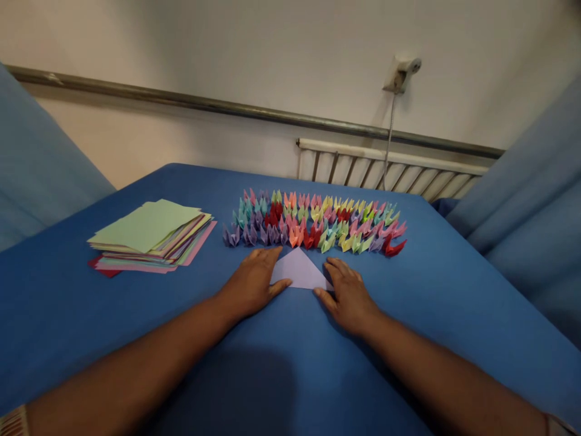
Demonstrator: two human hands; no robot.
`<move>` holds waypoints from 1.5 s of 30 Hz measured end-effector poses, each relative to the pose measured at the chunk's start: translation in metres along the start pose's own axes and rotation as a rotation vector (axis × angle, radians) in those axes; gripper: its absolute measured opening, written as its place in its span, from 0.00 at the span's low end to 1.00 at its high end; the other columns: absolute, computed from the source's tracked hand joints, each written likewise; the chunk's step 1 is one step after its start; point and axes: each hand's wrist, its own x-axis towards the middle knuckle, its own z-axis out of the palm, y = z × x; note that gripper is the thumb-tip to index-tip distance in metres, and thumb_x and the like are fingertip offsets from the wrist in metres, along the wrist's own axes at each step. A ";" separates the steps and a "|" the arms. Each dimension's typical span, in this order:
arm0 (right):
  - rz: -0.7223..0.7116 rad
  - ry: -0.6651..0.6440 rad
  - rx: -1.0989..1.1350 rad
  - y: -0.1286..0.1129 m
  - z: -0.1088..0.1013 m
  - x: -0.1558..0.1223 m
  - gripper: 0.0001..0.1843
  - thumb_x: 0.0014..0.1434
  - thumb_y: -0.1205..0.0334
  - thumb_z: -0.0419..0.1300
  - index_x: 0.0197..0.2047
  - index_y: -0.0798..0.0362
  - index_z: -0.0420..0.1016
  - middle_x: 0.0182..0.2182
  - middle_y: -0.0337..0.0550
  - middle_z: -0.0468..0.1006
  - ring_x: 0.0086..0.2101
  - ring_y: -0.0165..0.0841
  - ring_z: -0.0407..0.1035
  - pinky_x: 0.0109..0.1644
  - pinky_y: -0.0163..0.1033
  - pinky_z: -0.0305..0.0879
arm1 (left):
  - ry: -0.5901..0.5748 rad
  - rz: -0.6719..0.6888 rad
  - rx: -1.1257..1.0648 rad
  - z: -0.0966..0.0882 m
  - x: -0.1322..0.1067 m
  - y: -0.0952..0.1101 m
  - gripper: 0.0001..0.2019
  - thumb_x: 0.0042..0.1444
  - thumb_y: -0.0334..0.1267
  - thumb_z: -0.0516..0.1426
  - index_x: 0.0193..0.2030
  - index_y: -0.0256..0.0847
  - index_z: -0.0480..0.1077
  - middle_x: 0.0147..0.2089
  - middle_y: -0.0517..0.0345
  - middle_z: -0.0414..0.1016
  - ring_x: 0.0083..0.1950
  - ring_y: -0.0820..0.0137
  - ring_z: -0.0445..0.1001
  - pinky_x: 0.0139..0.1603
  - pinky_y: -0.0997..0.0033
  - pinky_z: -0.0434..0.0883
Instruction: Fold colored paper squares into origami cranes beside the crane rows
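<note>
A lilac sheet of origami paper (299, 269), folded into a triangle, lies on the blue-covered table with its point facing away from me. My left hand (254, 278) holds its left corner, thumb over the near edge and fingers along the sloping side. On the right corner, my right hand (347, 293) has its thumb at the near edge and its fingers on the other slope. Both corners are partly hidden by my hands. Just beyond the tip stand several rows of small folded paper cranes (297, 235) in many colours.
To the left sits a stack of coloured paper sheets (147, 227), pale green on top. The blue tablecloth (454, 303) covers the table. Behind it are a radiator (345, 166), a metal rail (254, 112) and a wall socket with a cable (399, 75). Blue curtains (540, 200) hang at both sides.
</note>
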 end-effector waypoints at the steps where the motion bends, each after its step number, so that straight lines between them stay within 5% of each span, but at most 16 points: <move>1: -0.007 0.013 0.022 0.002 0.001 0.001 0.31 0.63 0.50 0.53 0.64 0.61 0.62 0.65 0.59 0.59 0.65 0.48 0.51 0.66 0.55 0.49 | 0.005 0.007 -0.018 0.000 0.001 0.000 0.35 0.57 0.51 0.58 0.66 0.34 0.57 0.62 0.43 0.67 0.62 0.53 0.64 0.63 0.54 0.62; 6: -0.100 0.089 0.203 0.007 0.005 0.002 0.19 0.58 0.60 0.59 0.52 0.54 0.70 0.61 0.54 0.65 0.62 0.44 0.57 0.63 0.54 0.53 | 0.029 0.029 -0.138 -0.003 0.000 0.007 0.36 0.54 0.43 0.61 0.67 0.38 0.55 0.59 0.47 0.69 0.56 0.56 0.67 0.58 0.56 0.65; 12: -0.240 0.238 0.596 0.005 0.002 -0.001 0.05 0.63 0.63 0.54 0.39 0.50 0.71 0.51 0.47 0.74 0.53 0.37 0.67 0.58 0.47 0.61 | 0.019 0.257 -0.242 -0.015 -0.003 0.013 0.06 0.57 0.31 0.55 0.40 0.41 0.72 0.39 0.56 0.74 0.44 0.64 0.70 0.50 0.59 0.66; 17: -0.074 0.360 0.817 0.011 0.001 0.005 0.10 0.63 0.56 0.55 0.44 0.50 0.72 0.53 0.48 0.71 0.53 0.39 0.67 0.55 0.47 0.64 | 0.032 0.511 -0.336 -0.021 -0.008 0.020 0.10 0.54 0.22 0.54 0.31 0.42 0.71 0.48 0.57 0.74 0.56 0.63 0.66 0.61 0.55 0.59; 20: 0.036 0.315 0.976 0.015 0.001 0.009 0.19 0.58 0.53 0.61 0.52 0.47 0.68 0.53 0.47 0.72 0.46 0.38 0.71 0.47 0.45 0.69 | 0.017 0.562 -0.332 -0.025 -0.011 0.026 0.13 0.52 0.20 0.53 0.31 0.43 0.71 0.58 0.57 0.70 0.67 0.59 0.54 0.66 0.49 0.54; 23: 0.043 0.201 1.082 0.016 0.000 0.012 0.27 0.53 0.56 0.64 0.55 0.46 0.64 0.41 0.41 0.76 0.34 0.33 0.72 0.36 0.39 0.69 | -0.009 0.553 -0.316 -0.027 -0.011 0.027 0.14 0.52 0.19 0.53 0.30 0.43 0.72 0.64 0.59 0.63 0.71 0.56 0.45 0.67 0.45 0.51; 26: 0.063 0.113 0.931 0.018 -0.003 0.011 0.23 0.54 0.61 0.60 0.54 0.47 0.66 0.32 0.37 0.73 0.26 0.30 0.67 0.29 0.35 0.63 | -0.047 0.505 -0.276 -0.025 -0.008 0.019 0.15 0.51 0.18 0.51 0.31 0.42 0.73 0.66 0.59 0.61 0.72 0.56 0.43 0.68 0.43 0.49; 31: 0.129 -0.007 0.312 0.025 -0.019 0.006 0.28 0.53 0.71 0.56 0.57 0.48 0.66 0.36 0.41 0.77 0.31 0.32 0.70 0.36 0.36 0.61 | -0.145 0.358 -0.186 -0.021 -0.002 -0.002 0.08 0.53 0.30 0.58 0.40 0.44 0.73 0.67 0.55 0.61 0.72 0.50 0.45 0.68 0.39 0.47; 36: 0.186 -0.009 0.121 0.027 -0.028 0.004 0.26 0.53 0.71 0.54 0.57 0.52 0.65 0.36 0.45 0.78 0.33 0.37 0.72 0.36 0.39 0.60 | -0.034 0.422 -0.124 -0.031 -0.012 0.017 0.32 0.54 0.38 0.61 0.66 0.48 0.57 0.71 0.49 0.54 0.72 0.51 0.45 0.69 0.41 0.46; 41: 0.235 0.065 0.308 0.029 -0.018 0.008 0.22 0.52 0.70 0.55 0.51 0.52 0.68 0.33 0.42 0.76 0.30 0.34 0.70 0.35 0.38 0.62 | -0.069 0.601 -0.068 -0.020 -0.021 0.041 0.25 0.57 0.35 0.59 0.61 0.49 0.64 0.66 0.51 0.63 0.71 0.51 0.52 0.69 0.41 0.45; 45: 0.259 0.050 0.394 0.030 -0.015 0.009 0.21 0.52 0.69 0.55 0.51 0.52 0.68 0.31 0.40 0.75 0.28 0.33 0.69 0.33 0.38 0.63 | -0.026 0.566 -0.019 -0.012 -0.016 0.037 0.11 0.61 0.28 0.52 0.41 0.44 0.74 0.60 0.54 0.71 0.69 0.55 0.55 0.69 0.41 0.42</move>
